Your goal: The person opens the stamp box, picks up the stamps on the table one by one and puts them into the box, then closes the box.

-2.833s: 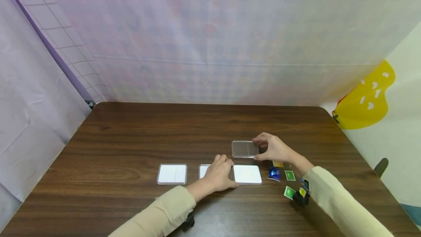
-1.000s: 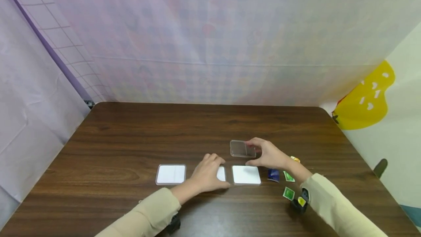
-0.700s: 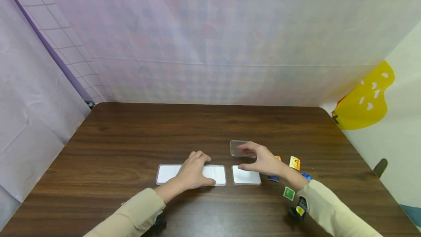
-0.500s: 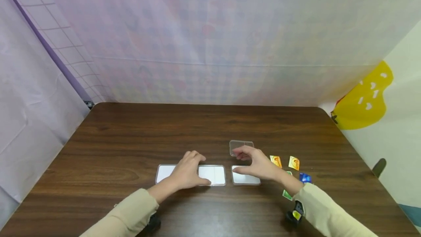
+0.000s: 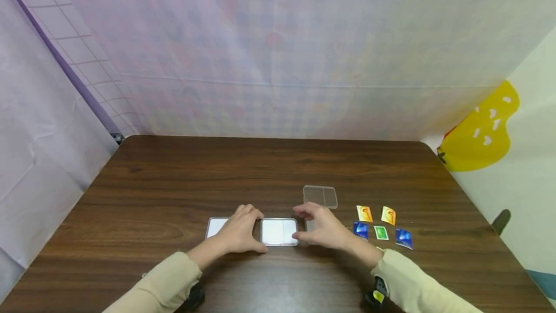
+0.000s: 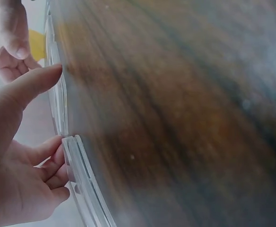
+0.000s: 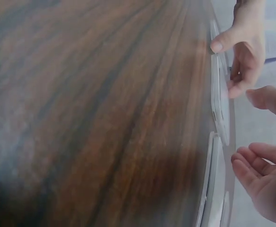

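Three flat clear cases with white insides lie in a row on the table. My left hand (image 5: 239, 231) is over the left case (image 5: 215, 226), its thumb and fingers spread by the left end of the middle case (image 5: 278, 232). My right hand (image 5: 322, 228) covers most of the right case (image 5: 310, 225); its thumb and fingertips are at the middle case's right end. In the right wrist view, nothing is between those spread fingers. Behind the right case lies a clear lid-like piece (image 5: 327, 198) with a line across it.
Small cards lie on the right: two orange ones (image 5: 364, 213), two blue ones (image 5: 404, 238) and a green one (image 5: 381, 233), with another green edge by the right sleeve (image 5: 417, 279). A patterned cloth (image 5: 278, 62) hangs behind the brown table (image 5: 173, 173).
My right hand has let go of the clear piece and moved left and nearer, to the middle case. My left hand has moved left, uncovering the middle case and partly covering the left one.
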{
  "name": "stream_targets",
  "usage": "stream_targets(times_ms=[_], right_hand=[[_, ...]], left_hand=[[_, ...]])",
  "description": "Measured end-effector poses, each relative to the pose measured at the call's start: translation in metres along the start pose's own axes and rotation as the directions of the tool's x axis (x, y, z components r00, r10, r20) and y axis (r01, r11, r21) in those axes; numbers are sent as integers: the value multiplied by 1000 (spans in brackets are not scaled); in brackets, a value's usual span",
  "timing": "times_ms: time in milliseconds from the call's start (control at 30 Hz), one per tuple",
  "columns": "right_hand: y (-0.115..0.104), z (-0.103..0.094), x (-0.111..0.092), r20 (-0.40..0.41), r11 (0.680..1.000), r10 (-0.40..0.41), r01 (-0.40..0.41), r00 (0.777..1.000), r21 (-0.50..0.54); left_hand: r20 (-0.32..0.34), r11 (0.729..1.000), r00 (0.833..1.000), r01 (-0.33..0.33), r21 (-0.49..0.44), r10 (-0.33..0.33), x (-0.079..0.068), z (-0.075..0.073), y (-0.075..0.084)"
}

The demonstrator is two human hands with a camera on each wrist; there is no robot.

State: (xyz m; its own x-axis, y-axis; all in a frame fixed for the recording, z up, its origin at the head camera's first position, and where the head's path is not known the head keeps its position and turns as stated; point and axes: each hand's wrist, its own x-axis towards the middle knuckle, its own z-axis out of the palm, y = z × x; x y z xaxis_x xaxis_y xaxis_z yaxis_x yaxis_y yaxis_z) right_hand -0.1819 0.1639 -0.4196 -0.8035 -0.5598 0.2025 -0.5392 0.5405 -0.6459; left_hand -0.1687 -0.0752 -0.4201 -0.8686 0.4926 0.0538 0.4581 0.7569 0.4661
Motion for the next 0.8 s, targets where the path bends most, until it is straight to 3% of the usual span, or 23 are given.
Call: stream_targets(times_ms=[267, 533, 800], right_hand=[[-2, 7, 3, 33, 999, 21, -20, 999, -27], [-4, 10, 5, 55, 985, -48, 56, 997, -160], [-6, 13, 8, 81, 967, -37, 56, 996, -249]], left_hand=[[-14, 1000, 1000, 12, -2, -12, 0, 1, -1], [-22, 1000, 1000, 17, 6, -17, -2, 0, -3], [-27, 1000, 1000, 13, 6, -13, -2, 2, -6]])
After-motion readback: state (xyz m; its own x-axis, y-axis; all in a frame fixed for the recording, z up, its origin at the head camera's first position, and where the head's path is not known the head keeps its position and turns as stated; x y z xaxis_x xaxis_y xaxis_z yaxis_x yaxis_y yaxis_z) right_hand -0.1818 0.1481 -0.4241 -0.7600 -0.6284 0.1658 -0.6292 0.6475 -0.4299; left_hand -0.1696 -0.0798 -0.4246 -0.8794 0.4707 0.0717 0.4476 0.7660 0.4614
